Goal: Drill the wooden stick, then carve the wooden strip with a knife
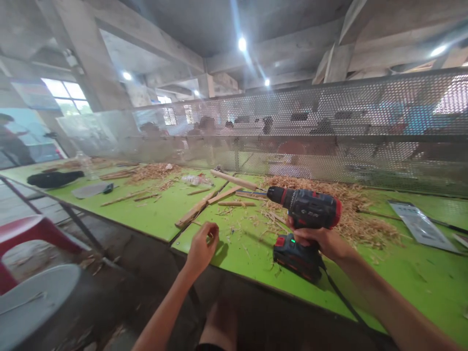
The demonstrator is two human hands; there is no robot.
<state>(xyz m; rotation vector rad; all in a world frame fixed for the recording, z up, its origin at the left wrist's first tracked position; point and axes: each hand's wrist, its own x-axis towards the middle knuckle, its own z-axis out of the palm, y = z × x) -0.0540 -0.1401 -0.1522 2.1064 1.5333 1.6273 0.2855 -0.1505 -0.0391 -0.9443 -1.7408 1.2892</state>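
A black and red cordless drill (pixel 310 207) rests on the green table (pixel 234 253), and my right hand (pixel 314 237) is wrapped round its handle. The chuck points left, towards a pale wooden stick (pixel 236 180) that slants up to the left. My left hand (pixel 204 243) is over the table's front edge with its fingers curled together; what they hold, if anything, is too small to name. Just beyond it a brown wooden strip (pixel 193 212) lies on the table. A short thin stick (pixel 237 204) lies between the strip and the drill.
Wood shavings (pixel 351 209) are heaped behind the drill. A flat clear package (pixel 420 226) lies at the right. A perforated metal screen (pixel 292 122) stands along the back. A black cloth-like item (pixel 54 178) is at the far left, above a red stool (pixel 36 234) and grey bucket (pixel 36 307).
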